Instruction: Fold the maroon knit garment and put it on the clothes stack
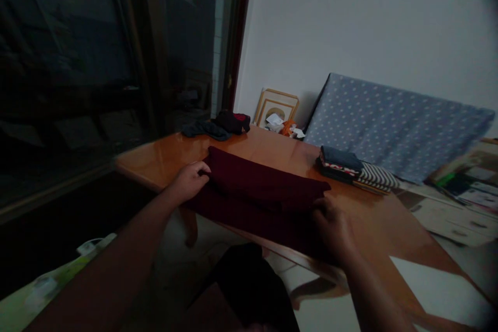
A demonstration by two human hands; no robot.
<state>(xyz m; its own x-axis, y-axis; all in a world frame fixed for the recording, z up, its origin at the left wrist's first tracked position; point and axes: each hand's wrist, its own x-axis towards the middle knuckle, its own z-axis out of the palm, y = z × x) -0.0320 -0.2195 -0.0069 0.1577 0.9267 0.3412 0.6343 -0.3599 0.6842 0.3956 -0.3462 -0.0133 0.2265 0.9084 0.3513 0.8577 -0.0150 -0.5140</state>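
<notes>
A dark red garment (260, 181) lies partly folded over itself along the near edge of the wooden table, its lower layer reaching the edge. What kind of garment it is does not show. At its left end my left hand (192, 180) pinches the cloth between thumb and fingers. My right hand (332, 225) grips the right end of the upper layer, with its fingertips partly hidden in shadow against the fabric.
Folded clothes (340, 163) and a striped folded cloth (375, 176) sit on the table (373, 223) at the right. Crumpled dark clothes (218, 125) lie at the far left corner. White paper (439, 290) rests at the near right. A dotted cloth-covered panel (389, 122) leans behind.
</notes>
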